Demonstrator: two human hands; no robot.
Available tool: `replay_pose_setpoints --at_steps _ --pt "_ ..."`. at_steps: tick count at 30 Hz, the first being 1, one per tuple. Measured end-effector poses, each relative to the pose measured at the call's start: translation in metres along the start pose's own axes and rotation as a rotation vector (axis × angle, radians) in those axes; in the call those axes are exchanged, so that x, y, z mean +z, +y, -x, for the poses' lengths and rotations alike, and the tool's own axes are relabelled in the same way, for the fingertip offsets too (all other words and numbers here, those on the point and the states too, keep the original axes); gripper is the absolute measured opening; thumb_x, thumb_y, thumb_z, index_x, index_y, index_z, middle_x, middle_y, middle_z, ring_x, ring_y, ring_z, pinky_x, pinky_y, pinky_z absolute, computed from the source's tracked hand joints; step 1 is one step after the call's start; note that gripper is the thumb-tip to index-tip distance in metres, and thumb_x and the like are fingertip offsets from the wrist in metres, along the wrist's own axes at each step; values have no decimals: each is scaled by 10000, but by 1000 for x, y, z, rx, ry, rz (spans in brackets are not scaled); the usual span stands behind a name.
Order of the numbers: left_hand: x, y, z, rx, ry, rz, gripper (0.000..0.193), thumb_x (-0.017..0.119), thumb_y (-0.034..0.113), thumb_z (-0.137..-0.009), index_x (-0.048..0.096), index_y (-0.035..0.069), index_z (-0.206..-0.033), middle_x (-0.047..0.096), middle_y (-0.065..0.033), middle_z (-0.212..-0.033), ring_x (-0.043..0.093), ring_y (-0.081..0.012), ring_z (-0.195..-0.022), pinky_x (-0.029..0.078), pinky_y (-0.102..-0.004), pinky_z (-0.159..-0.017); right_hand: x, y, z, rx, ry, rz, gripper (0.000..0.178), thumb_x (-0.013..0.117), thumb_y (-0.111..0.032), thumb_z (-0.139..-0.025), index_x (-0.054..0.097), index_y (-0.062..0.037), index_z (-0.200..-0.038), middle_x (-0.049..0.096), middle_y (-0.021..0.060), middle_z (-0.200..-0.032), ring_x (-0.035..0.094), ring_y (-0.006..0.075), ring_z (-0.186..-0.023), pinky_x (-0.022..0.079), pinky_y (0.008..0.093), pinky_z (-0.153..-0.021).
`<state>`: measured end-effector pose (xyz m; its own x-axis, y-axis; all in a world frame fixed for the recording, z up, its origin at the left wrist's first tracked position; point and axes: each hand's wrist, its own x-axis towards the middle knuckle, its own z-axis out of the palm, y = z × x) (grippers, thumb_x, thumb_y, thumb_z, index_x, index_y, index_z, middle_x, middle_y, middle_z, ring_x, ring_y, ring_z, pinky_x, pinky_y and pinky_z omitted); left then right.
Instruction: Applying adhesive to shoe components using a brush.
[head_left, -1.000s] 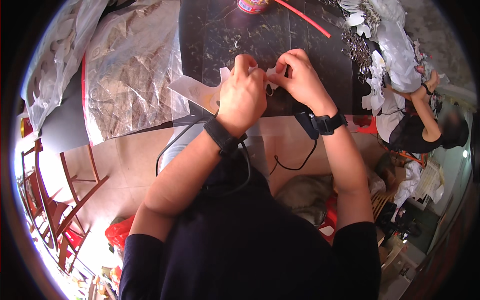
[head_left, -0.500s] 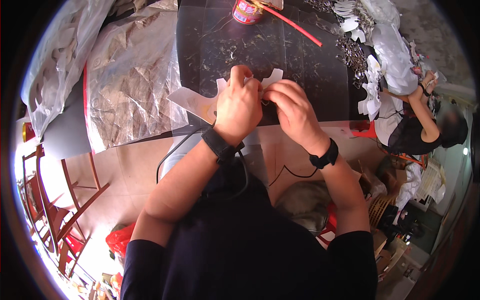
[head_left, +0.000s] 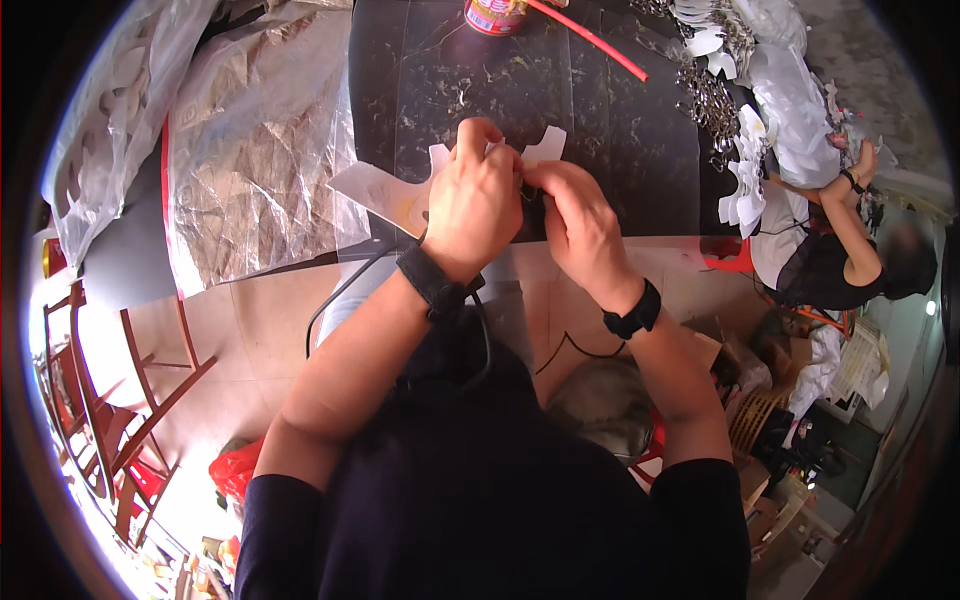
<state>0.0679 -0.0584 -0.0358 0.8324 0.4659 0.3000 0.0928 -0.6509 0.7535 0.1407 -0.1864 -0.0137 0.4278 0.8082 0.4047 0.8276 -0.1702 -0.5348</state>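
My left hand (head_left: 470,210) is closed around a white die-cut card (head_left: 382,190) with a notched edge and a faint yellowish print, above the near side of the dark table (head_left: 640,180). The card's left end sticks out past the hand, and another white piece of it shows beyond my fingers. Close beside it, my right hand (head_left: 585,220) is pinched, its fingertips meeting the left hand's at the card. Something thin and small hangs under the right fingertips, too small to make out. Both wrists wear black bands.
A red and pink tin (head_left: 494,15) with a red stick (head_left: 590,42) stands at the far edge. Clear plastic sheeting (head_left: 265,180) covers the left. At right lie metal clasps (head_left: 708,110), white cut cards (head_left: 742,195) and a plastic bag (head_left: 790,110); another person (head_left: 820,250) sits beyond.
Both hands remain together at the card, with only slight shifts of fingers and wrists. The tin sits a little higher in the picture as the view moves slightly.
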Motion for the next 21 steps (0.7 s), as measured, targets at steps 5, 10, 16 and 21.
replay_pose_setpoints --at_steps 5,10,16,21 --pt "0 0 -1 18 6 -3 63 593 22 -743 621 36 -798 505 -129 -1038 573 -327 -845 482 -399 -714 -4 9 -2 -34 -24 -20 404 477 172 -673 571 -14 -1020 601 122 -981 565 316 -972 482 389 -838" --pt "1 -1 0 30 32 -17 110 587 2 -732 562 6 -840 497 -135 -1039 571 -335 -857 483 -407 -708 -1 6 2 -37 -34 17 477 483 187 -646 560 -12 -1073 587 126 -1009 561 309 -982 485 386 -838" --pt "2 1 1 8 10 5 228 586 1 -729 500 5 -940 488 -158 -1033 562 -360 -863 482 -412 -709 -5 -1 -2 -116 -137 154 481 512 79 -711 481 35 -1189 572 147 -1017 551 294 -981 465 377 -848" --pt "-3 4 0 14 -6 -4 246 574 3 -741 491 2 -972 481 -168 -1043 555 -374 -872 482 -412 -721 -6 -9 -6 -237 -196 386 459 528 -34 -741 477 59 -1188 551 133 -1041 536 260 -980 448 356 -861"
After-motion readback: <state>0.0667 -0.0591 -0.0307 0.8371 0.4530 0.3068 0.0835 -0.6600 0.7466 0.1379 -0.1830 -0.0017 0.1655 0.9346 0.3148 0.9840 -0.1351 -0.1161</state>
